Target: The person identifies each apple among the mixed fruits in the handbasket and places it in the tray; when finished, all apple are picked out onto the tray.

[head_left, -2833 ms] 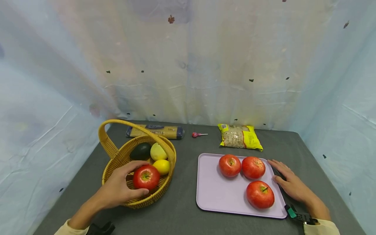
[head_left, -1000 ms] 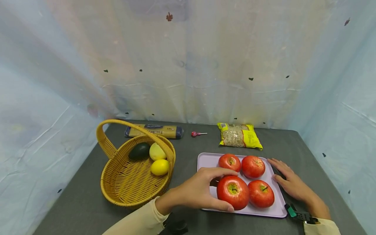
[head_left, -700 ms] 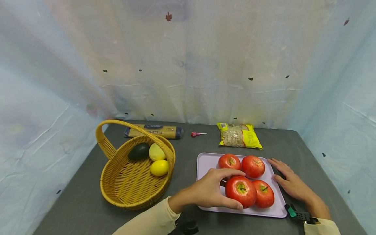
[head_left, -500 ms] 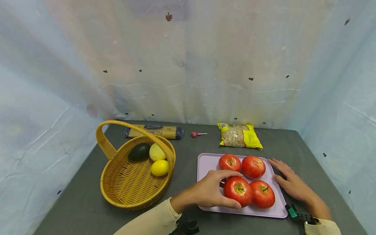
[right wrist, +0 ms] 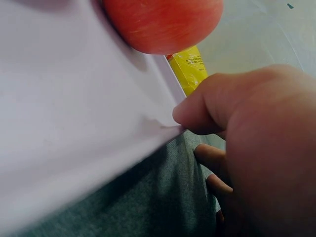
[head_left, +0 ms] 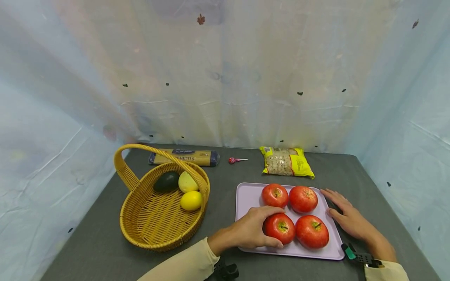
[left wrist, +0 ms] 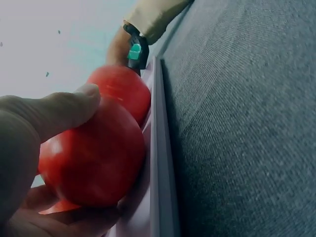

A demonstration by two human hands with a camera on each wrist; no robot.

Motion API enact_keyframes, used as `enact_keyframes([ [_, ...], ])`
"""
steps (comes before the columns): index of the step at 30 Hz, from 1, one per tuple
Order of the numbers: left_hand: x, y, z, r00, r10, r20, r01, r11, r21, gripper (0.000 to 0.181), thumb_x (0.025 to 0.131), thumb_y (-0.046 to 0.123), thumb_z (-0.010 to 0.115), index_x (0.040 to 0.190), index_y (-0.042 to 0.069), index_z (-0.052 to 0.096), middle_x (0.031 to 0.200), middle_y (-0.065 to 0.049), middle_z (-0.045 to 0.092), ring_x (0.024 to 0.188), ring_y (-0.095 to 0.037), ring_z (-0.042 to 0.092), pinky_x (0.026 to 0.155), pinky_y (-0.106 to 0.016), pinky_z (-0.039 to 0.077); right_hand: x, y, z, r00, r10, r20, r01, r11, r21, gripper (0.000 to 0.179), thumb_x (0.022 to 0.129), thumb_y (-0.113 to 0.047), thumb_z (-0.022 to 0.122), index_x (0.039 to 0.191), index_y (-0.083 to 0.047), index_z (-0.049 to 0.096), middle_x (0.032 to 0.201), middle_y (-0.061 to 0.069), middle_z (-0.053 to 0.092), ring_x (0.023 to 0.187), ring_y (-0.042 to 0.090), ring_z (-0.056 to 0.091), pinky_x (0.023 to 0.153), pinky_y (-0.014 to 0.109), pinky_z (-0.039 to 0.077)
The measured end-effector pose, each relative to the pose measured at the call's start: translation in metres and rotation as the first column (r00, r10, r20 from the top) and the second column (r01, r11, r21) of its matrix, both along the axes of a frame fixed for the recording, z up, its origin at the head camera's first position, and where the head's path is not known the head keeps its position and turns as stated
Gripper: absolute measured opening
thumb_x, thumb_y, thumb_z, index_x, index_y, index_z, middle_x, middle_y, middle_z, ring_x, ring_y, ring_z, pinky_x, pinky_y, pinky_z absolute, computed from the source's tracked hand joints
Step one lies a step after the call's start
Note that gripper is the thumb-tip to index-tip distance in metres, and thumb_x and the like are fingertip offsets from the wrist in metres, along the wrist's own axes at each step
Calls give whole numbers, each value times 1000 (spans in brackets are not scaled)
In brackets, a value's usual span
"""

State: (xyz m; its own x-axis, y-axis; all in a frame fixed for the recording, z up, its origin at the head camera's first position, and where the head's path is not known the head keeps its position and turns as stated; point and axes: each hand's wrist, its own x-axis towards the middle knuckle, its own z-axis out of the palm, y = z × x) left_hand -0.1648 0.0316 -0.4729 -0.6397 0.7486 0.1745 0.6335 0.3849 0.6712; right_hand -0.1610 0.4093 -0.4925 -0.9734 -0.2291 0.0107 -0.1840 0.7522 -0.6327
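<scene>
My left hand (head_left: 253,229) grips a red apple (head_left: 280,228) at the front of the lilac tray (head_left: 253,195). The left wrist view has the thumb on one side of this apple (left wrist: 96,153) and fingers round the other. Three more apples share the tray: one at the back left (head_left: 275,194), one at the back right (head_left: 303,198) and one at the front right (head_left: 312,232). Beside the tray's right edge lies my right hand (head_left: 349,218), fingers extended. Its thumb (right wrist: 195,111) touches the rim in the right wrist view.
On the left stands a wicker basket (head_left: 126,222) with a tall handle, holding an avocado (head_left: 166,182), a pale green fruit (head_left: 188,182) and a lemon (head_left: 191,200). Along the back lie a spaghetti pack (head_left: 204,157), a lollipop (head_left: 233,160) and a yellow bag (head_left: 286,162).
My left hand has carried the apple from the basket rightward to the tray and lowered it at the front, left of another apple. The right hand has stayed at the tray's edge.
</scene>
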Motion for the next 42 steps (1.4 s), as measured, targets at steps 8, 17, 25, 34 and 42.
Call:
enact_keyframes([
  [8, 3, 1, 1, 997, 70, -45, -72, 997, -42, 83, 87, 44, 94, 156, 14, 58, 148, 3, 68, 131, -8, 65, 115, -29, 52, -2, -1, 2, 1000, 4, 8, -5, 1000, 16, 66, 107, -19, 65, 167, -8, 41, 169, 38, 33, 153, 69, 21, 108, 94, 23],
  [17, 9, -6, 16, 992, 115, -55, -122, 982, -145, 90, 88, 49, 93, 161, 14, 54, 153, 1, 66, 134, -15, 65, 117, -35, 52, -4, -3, 1, 1000, 11, 7, -11, 1000, 22, 65, 108, -19, 65, 167, -8, 41, 169, 38, 32, 153, 68, 22, 107, 94, 24],
  [25, 21, -59, 73, 988, 150, -39, -151, 988, -40, 61, 95, 36, 87, 149, 16, 66, 142, 1, 73, 116, -12, 72, 102, -30, 60, -4, -3, 23, 997, -64, 37, 59, 992, 110, 66, 112, -34, 62, 168, -7, 40, 167, 37, 39, 147, 66, 38, 107, 89, 34],
  [34, 37, -175, 152, 881, 236, -411, -177, 968, 175, 43, 96, 17, 86, 137, 16, 74, 129, 5, 76, 108, -12, 74, 92, -25, 62, -4, -1, 87, 954, -63, -293, 106, 986, 130, 55, 114, -31, 60, 165, -12, 49, 165, 33, 46, 143, 65, 44, 110, 88, 31],
  [42, 47, -263, 237, 462, 433, -774, -430, 872, 232, 66, 110, 64, 52, 141, 10, 74, 129, -14, 78, 106, -37, 76, 85, -15, 57, 4, -7, 167, 711, 14, -703, 197, 956, 218, 53, 114, -40, 59, 152, -3, 63, 156, 29, 57, 140, 57, 51, 132, 62, 29],
])
